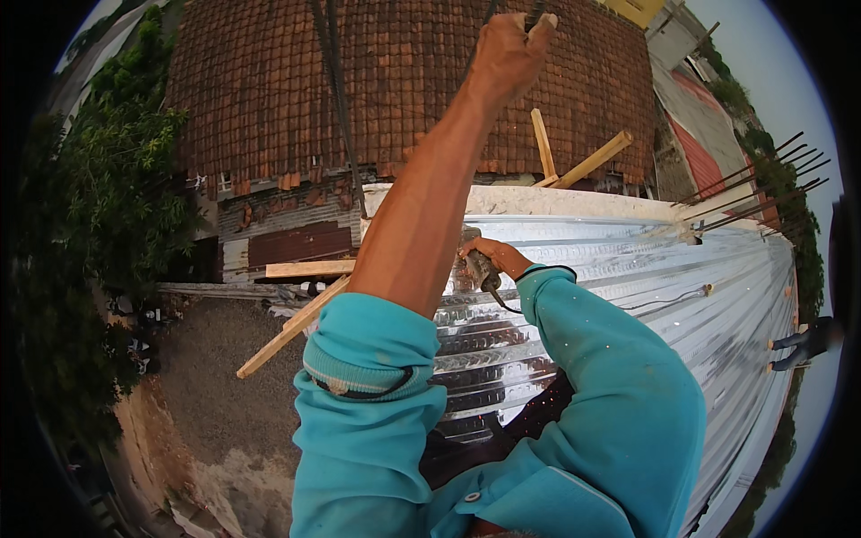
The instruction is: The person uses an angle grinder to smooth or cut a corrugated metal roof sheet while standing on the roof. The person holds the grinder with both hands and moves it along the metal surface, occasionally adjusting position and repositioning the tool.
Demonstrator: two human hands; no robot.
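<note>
My left hand (516, 58), its arm stretched far up and forward, is closed around a dark ribbed steel bar (536, 13) at the top edge. Lower down, behind that forearm, my right hand (496, 255) grips a worn, corded angle grinder (482, 271). Its front part is hidden by my left arm, so I cannot see what it touches. A dark cord (505, 305) loops from its rear toward my right sleeve. Small orange sparks fleck the air around my right arm. Beneath the grinder lies shiny ribbed metal decking (619, 269).
A concrete beam (574, 202) edges the decking, with wooden props (592, 161) beyond it. Another timber (291, 327) juts out over the drop to the ground (224, 359) at left. Rebar (336, 99) stands upright; more bars (762, 179) protrude at right. A person (807, 343) stands far right.
</note>
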